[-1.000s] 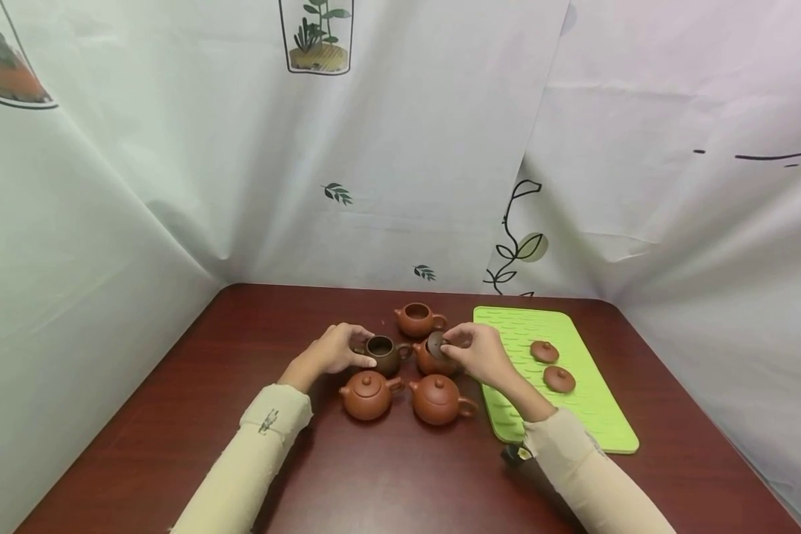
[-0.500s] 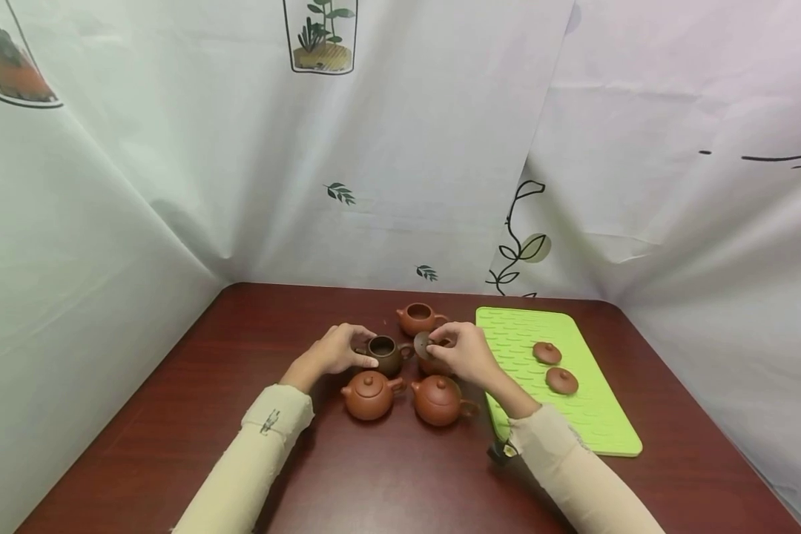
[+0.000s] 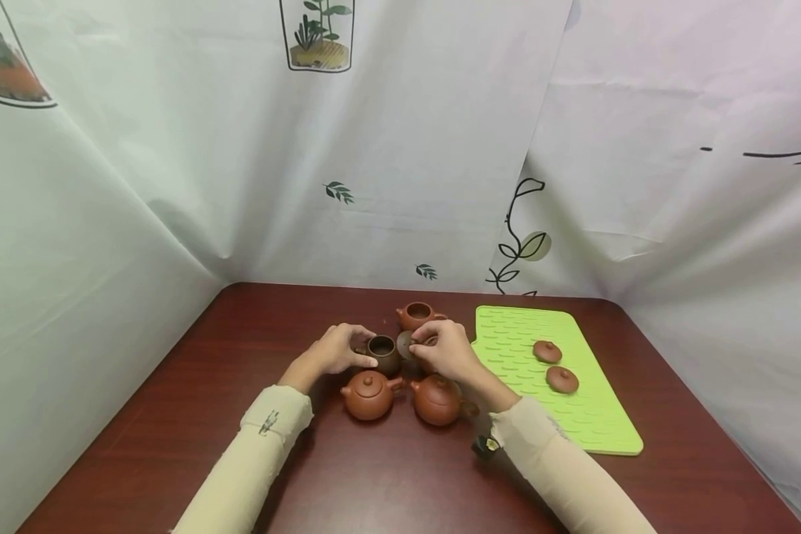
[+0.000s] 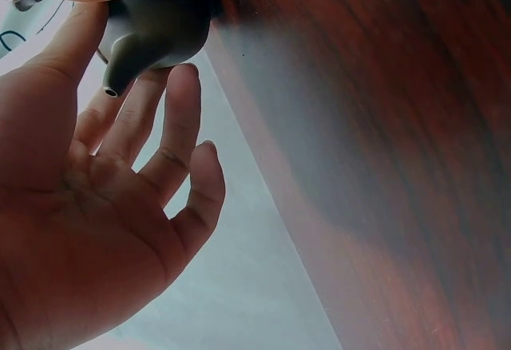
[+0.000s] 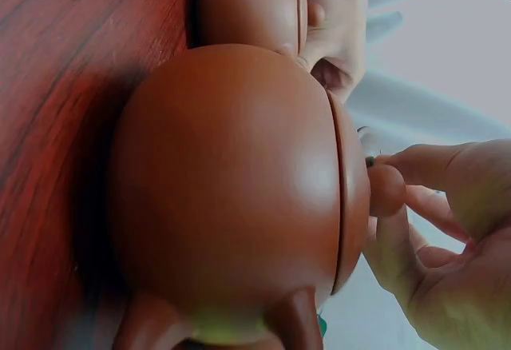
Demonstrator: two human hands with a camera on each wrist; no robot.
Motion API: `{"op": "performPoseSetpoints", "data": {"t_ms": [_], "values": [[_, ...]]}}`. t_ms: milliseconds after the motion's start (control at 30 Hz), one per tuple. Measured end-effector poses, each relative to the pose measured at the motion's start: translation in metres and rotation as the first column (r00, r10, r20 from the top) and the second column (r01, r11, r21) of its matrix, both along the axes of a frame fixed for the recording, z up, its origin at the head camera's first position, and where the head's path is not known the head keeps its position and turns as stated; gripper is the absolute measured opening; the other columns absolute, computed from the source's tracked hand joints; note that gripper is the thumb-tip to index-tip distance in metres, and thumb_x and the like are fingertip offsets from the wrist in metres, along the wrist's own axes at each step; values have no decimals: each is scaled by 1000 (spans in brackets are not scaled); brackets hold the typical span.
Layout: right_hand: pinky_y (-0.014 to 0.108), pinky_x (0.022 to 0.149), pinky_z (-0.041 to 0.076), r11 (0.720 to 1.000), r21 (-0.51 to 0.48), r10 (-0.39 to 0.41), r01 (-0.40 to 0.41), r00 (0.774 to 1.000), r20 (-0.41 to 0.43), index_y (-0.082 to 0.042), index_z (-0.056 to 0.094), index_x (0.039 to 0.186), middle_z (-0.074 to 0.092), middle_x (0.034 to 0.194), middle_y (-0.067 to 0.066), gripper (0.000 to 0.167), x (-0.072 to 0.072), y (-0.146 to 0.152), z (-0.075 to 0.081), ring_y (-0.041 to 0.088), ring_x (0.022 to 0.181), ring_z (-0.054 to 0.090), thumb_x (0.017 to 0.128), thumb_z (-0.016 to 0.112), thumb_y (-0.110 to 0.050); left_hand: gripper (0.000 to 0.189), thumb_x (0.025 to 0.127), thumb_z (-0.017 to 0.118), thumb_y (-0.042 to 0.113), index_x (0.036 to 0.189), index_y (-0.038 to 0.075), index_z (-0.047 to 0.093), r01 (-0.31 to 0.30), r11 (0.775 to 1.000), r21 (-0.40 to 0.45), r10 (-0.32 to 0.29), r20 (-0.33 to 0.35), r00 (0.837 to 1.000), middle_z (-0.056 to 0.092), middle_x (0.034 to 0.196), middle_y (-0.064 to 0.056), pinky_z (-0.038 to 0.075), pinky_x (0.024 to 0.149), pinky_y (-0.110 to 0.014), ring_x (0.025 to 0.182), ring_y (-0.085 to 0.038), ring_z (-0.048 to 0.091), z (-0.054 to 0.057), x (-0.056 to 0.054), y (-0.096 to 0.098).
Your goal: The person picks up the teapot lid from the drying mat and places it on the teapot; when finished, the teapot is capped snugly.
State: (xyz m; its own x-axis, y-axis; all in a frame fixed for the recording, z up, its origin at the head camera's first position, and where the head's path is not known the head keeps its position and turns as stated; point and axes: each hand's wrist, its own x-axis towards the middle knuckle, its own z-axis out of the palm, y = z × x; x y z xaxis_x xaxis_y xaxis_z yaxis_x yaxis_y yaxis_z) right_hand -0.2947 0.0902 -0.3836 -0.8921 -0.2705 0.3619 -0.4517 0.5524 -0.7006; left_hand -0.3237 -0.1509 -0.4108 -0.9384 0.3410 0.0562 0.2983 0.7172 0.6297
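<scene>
A dark brown teapot (image 3: 387, 362) without its lid stands on the table among reddish-brown ones. My left hand (image 3: 334, 351) holds its left side, thumb at the front; in the left wrist view the fingertips touch the dark body near its spout (image 4: 128, 66). Between thumb and fingers, my right hand (image 3: 447, 351) pinches a dark lid (image 3: 405, 345), tilted just right of the dark pot's opening. Two lidded clay teapots (image 3: 367, 397) stand in front, and one of them (image 5: 231, 174) fills the right wrist view, hiding most of the pinched lid there.
An open clay teapot (image 3: 415, 317) stands at the back. Another clay teapot is mostly hidden behind the right hand. On the right lies a green mat (image 3: 507, 326) bearing two clay lids (image 3: 562, 380). White printed cloth (image 3: 400, 148) walls surround the table.
My right hand has carried the dark lid leftward, from above the middle clay teapot to beside the dark teapot's opening. My left hand has stayed at the dark teapot.
</scene>
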Motion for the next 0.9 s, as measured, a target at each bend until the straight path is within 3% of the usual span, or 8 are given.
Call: {"op": "performPoseSetpoints", "data": {"t_ms": [533,900], "values": [[24,55,52,997,36,65,-65,998,25,-7,74,94,71,91,4,7,-9,-19,-2,7,63,63,87,76,-7,52,80,84,27,127,12,67,10,1000,7,-10,-4,1000,68,122,-8,48,97,-46,116,-26,63,0,2,-2],[26,66,54,996,69,54,-55,998,21,-8,75,92,72,89,2,7,-13,-30,0,10,76,67,86,77,-10,53,80,84,29,127,12,67,4,1000,0,-4,-4,1000,68,122,-8,48,97,-45,116,-26,62,0,1,-2]]}}
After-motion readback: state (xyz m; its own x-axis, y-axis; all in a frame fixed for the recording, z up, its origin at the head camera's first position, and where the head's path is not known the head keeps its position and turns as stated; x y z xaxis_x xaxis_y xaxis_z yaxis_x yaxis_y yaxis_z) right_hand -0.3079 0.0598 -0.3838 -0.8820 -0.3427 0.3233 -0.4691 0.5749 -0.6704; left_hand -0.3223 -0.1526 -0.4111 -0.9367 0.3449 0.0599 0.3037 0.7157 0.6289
